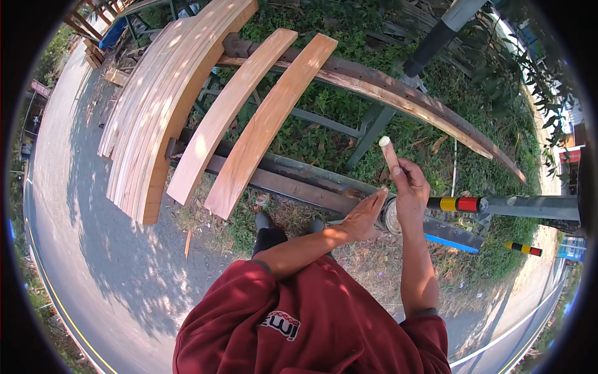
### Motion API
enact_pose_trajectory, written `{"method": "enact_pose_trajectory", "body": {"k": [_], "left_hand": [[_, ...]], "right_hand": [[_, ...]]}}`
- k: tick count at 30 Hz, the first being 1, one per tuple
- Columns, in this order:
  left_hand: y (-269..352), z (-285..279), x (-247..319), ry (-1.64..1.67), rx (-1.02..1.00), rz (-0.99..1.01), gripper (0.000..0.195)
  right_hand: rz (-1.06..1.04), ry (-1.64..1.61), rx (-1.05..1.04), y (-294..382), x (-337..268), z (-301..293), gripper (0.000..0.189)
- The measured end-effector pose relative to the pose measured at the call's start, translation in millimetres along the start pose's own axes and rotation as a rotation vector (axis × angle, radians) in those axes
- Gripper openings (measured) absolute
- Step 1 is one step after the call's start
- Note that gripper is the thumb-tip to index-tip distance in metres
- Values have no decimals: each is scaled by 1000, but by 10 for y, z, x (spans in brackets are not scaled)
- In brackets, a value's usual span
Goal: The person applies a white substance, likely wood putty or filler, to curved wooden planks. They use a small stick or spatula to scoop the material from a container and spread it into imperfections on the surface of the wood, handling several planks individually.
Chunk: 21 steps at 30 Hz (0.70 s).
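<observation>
My right hand (pixel 411 191) grips a short wooden stick (pixel 389 153) between thumb and fingers. The stick points up and away from me, and its top end is pale. Beneath that hand is a round container (pixel 392 218) with a whitish surface, partly covered by the hand and wrist. My left hand (pixel 366 215) reaches across from the left, its fingers stretched out beside the container, over the near beam (pixel 299 187). Whether it grips the container cannot be made out. To the left, a reddish plank (pixel 271 126) and a paler plank (pixel 229 117) lie across the beams.
A stack of planks (pixel 159 117) rests further left. The far beam (pixel 383 79) curves away right, above a green metal frame (pixel 371 133). A striped post (pixel 455 204) extends right, and a pole (pixel 434 44) rises behind. Paved ground (pixel 117 262) lies at left.
</observation>
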<state>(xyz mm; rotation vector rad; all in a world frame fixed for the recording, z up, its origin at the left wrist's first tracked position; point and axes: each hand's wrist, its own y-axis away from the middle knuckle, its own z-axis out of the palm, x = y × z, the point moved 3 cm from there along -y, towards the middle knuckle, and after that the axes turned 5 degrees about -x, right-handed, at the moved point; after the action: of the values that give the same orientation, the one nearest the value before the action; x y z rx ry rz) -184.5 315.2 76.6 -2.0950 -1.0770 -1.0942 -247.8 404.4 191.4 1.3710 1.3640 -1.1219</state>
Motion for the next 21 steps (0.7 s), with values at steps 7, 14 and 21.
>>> {"method": "enact_pose_trajectory", "body": {"k": [7, 14, 21], "left_hand": [[1562, -1537, -222, 41, 258, -339, 83], [3849, -2690, -1159, 383, 1392, -577, 28], [4170, -2809, -1847, 676, 1405, -863, 38]], "right_hand": [[-327, 325, -372, -1063, -175, 2111, 20], [-597, 759, -429, -1774, 160, 3799, 14], [-879, 1018, -376, -1982, 307, 4321, 20]]}}
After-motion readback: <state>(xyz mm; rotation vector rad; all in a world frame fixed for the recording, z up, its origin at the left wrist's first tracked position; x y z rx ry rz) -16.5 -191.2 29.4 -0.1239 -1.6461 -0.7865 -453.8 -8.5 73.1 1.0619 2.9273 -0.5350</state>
